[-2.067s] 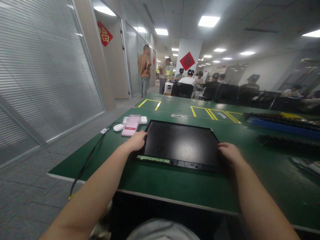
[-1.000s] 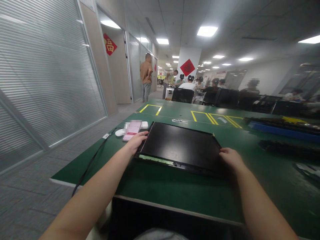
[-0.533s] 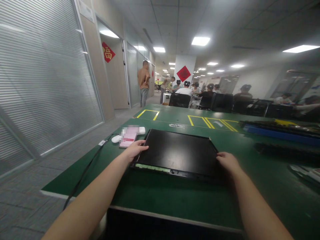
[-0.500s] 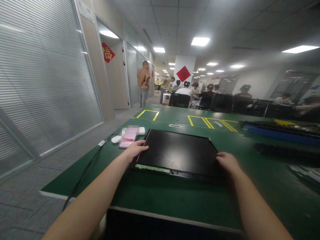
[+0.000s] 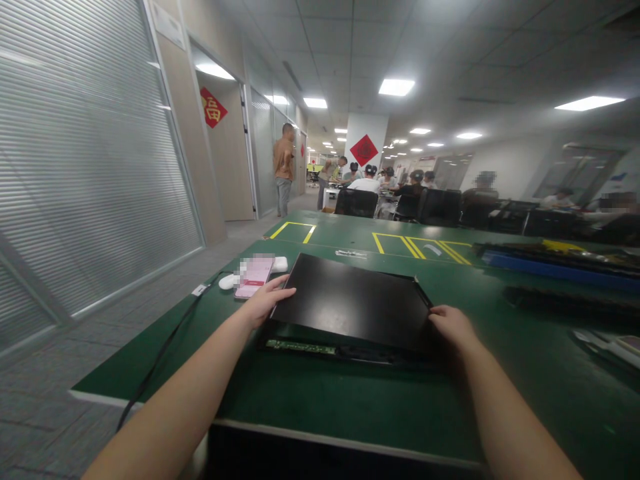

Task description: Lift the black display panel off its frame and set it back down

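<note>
A flat black screen panel (image 5: 353, 293) is tilted over the green table, its near edge raised off a dark strip below. Along that strip shows a green circuit board (image 5: 300, 347). My left hand (image 5: 267, 300) grips the panel's left edge, with the fingers on top and the thumb hidden in part. At the panel's right edge my right hand (image 5: 451, 322) is closed on the rim, fingertips near the corner. How far the panel is joined to the part below cannot be seen.
Left of the panel lie a phone (image 5: 254, 279), white rounded objects (image 5: 227, 282) and a black cable (image 5: 160, 360). Yellow tape (image 5: 390, 235) marks the green table (image 5: 350, 393). A blue tray (image 5: 555, 267) with dark parts stands at right. Several people sit beyond.
The panel's near edge has risen away from the circuit board strip, opening a dark gap. Both hands stay at its sides. The view has shifted slightly.
</note>
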Tool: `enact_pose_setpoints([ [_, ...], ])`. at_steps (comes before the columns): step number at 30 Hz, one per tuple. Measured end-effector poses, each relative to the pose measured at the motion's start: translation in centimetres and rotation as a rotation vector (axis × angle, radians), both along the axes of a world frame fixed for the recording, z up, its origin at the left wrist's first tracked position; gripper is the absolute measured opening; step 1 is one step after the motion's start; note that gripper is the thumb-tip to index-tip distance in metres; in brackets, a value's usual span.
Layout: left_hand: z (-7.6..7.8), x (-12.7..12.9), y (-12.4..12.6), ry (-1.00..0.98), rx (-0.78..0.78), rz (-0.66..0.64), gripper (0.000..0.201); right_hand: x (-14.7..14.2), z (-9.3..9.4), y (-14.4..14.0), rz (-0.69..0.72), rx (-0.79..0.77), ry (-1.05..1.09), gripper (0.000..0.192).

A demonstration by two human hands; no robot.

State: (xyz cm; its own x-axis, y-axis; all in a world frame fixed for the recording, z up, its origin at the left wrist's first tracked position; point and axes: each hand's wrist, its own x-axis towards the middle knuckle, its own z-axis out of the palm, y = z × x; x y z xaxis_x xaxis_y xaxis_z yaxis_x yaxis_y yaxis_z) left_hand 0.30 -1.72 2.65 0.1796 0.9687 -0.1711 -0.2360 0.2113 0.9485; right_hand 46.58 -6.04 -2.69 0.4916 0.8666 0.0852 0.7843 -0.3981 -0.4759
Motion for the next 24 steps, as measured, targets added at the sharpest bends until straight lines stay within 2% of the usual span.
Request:
enact_pose_setpoints([
  [8, 0.14, 0.06, -0.28, 0.003, 0.037, -0.028, 0.075, 0.04, -0.01, 0.14, 0.000, -0.010, -0.025, 0.030],
  [12, 0.47, 0.19, -0.40, -0.002, 0.082, -0.026, 0.064, 0.12, -0.29, 0.18, -0.005, 0.015, -0.024, 0.027],
  [15, 0.71, 0.26, -0.47, -0.012, 0.118, -0.002, 0.058, -0.10, -0.07, 0.05, 0.005, 0.015, -0.016, 0.032],
  [20, 0.57, 0.25, -0.34, -0.037, 0.180, -0.046, 0.070, -0.23, 0.56, 0.02, -0.031, 0.002, 0.052, 0.050],
  [24, 0.08, 0.30, 0.05, -0.062, 0.264, -0.060, 0.078, 0.13, 0.55, 0.22, -0.053, 0.044, 0.081, 0.047],
])
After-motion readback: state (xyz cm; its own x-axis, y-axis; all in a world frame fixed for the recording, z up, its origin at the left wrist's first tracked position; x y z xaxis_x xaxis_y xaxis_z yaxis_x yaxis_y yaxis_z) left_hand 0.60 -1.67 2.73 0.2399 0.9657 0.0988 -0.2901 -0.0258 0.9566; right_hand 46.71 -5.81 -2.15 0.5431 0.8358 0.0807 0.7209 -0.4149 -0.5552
